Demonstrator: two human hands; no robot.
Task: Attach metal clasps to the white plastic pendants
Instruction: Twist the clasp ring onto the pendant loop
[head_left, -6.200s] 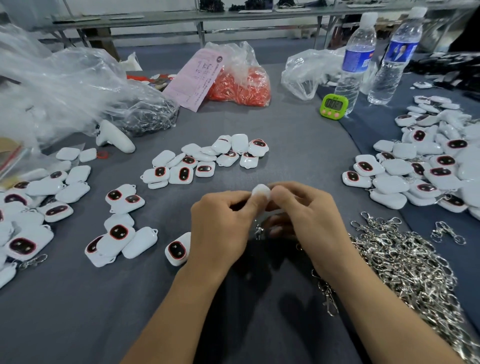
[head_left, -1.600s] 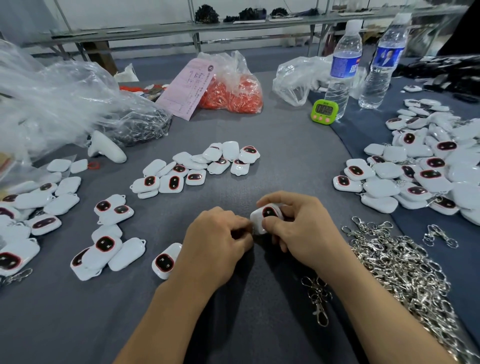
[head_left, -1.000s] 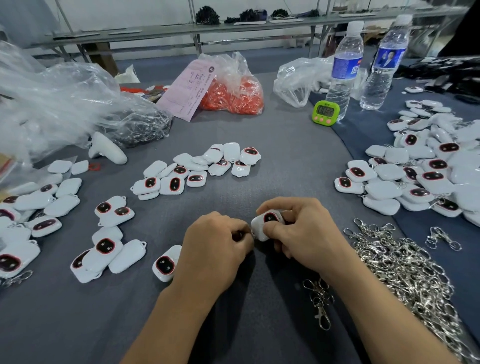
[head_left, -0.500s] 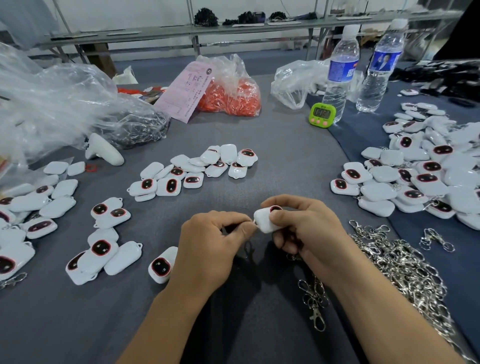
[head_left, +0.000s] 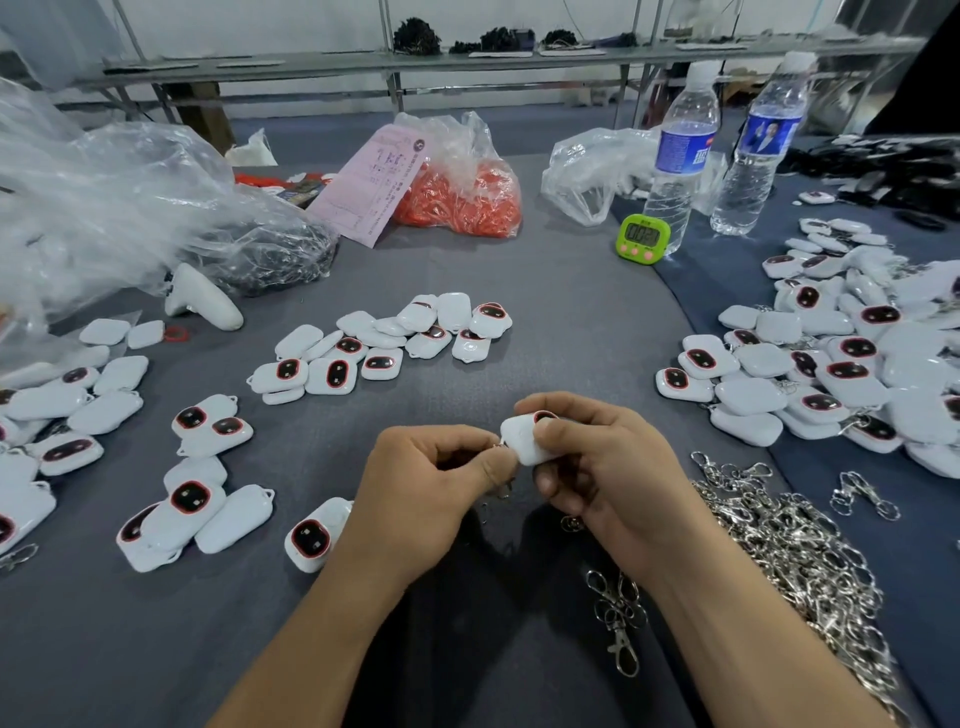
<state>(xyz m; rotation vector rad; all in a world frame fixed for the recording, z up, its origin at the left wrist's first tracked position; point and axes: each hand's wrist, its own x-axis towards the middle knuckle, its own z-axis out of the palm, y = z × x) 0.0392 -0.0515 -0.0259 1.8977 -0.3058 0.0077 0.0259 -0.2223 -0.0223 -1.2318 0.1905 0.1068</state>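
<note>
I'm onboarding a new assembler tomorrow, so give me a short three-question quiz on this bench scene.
1. True or false: the right hand holds a white pendant.
2. The big pile of clasps lies: A beside the left arm; B beside the right arm; C on the far shelf.
3. Fill in: the green timer stands beside a water ____.
Key: 1 true; 2 B; 3 bottle.
</note>
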